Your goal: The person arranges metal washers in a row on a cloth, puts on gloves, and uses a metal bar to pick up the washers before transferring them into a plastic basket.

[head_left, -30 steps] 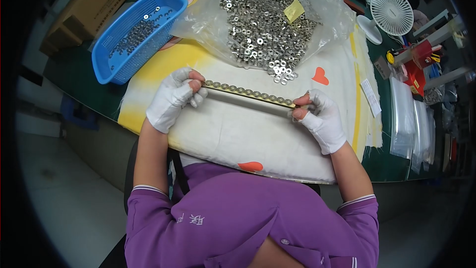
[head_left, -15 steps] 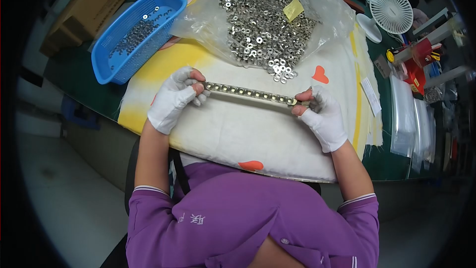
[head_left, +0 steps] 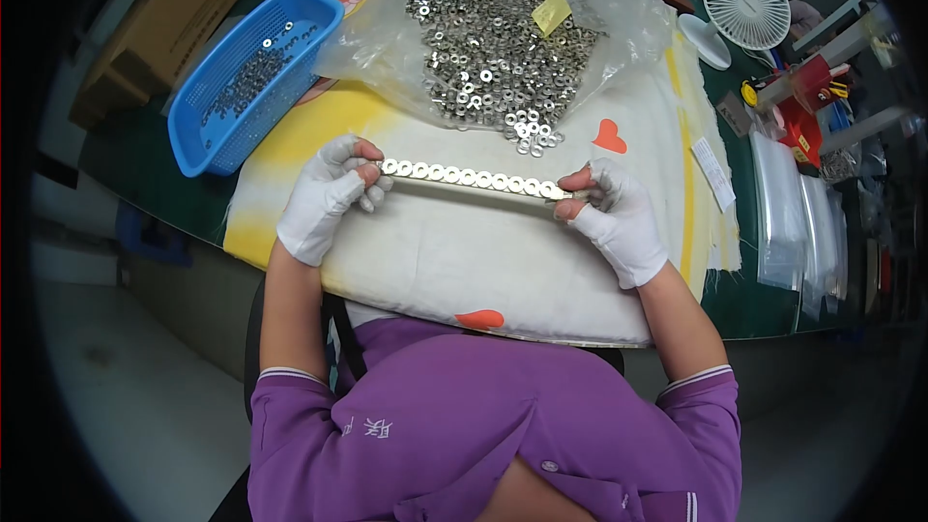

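A narrow metal strip bearing a row of shiny metal rings (head_left: pixel 468 177) is stretched level between my two hands, above the white cloth (head_left: pixel 435 261). My left hand (head_left: pixel 333 195), in a white glove with bare fingertips, pinches its left end between thumb and fingers. At the right end, my right hand (head_left: pixel 614 216) grips it the same way, gloved alike. Beyond the strip lies a clear plastic bag (head_left: pixel 372 53) with a heap of small metal rings (head_left: pixel 493 39). A few loose rings (head_left: pixel 532 132) have spilled at the bag's near edge.
At the left stands a blue perforated basket (head_left: pixel 193 150) with small metal parts inside. Behind it is a cardboard box (head_left: pixel 155 34). A white fan (head_left: pixel 744 3), plastic bags (head_left: pixel 778 217) and a red holder (head_left: pixel 807 121) are at the right. A yellow note (head_left: pixel 551 13) rests on the heap.
The strip has turned about its length, so the rings now face up bright and flat where dark edges with round spots showed before. Both hands keep their hold; the whole view has shifted slightly.
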`<state>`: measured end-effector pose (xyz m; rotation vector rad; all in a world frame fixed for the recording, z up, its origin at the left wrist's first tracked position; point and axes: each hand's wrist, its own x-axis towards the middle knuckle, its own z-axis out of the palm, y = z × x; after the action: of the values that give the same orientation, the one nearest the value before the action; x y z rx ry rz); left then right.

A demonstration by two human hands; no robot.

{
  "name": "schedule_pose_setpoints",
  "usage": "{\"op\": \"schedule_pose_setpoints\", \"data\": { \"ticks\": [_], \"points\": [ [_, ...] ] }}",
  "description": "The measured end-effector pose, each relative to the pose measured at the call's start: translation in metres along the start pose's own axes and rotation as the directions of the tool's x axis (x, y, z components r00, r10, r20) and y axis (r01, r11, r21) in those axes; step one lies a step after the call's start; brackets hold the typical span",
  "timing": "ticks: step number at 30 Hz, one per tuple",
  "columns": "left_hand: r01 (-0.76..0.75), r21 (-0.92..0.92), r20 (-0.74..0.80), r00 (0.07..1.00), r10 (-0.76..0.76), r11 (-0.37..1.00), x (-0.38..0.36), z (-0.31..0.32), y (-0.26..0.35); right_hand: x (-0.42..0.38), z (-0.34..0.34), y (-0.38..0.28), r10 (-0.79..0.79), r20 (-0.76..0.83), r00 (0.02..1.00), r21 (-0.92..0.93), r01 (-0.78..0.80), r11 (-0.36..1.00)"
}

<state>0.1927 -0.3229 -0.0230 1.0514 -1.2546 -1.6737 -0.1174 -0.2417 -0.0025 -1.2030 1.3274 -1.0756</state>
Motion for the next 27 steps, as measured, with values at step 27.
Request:
{"op": "schedule_pose_setpoints", "data": {
  "ticks": [27],
  "points": [
    [-0.373,-0.351,-0.024,0.920,0.390,0.859,0.016,0.027,0.038,0.030,0.085,-0.075,-0.008,0.414,0.910,0.229,-0.095,0.969]
  ]
}}
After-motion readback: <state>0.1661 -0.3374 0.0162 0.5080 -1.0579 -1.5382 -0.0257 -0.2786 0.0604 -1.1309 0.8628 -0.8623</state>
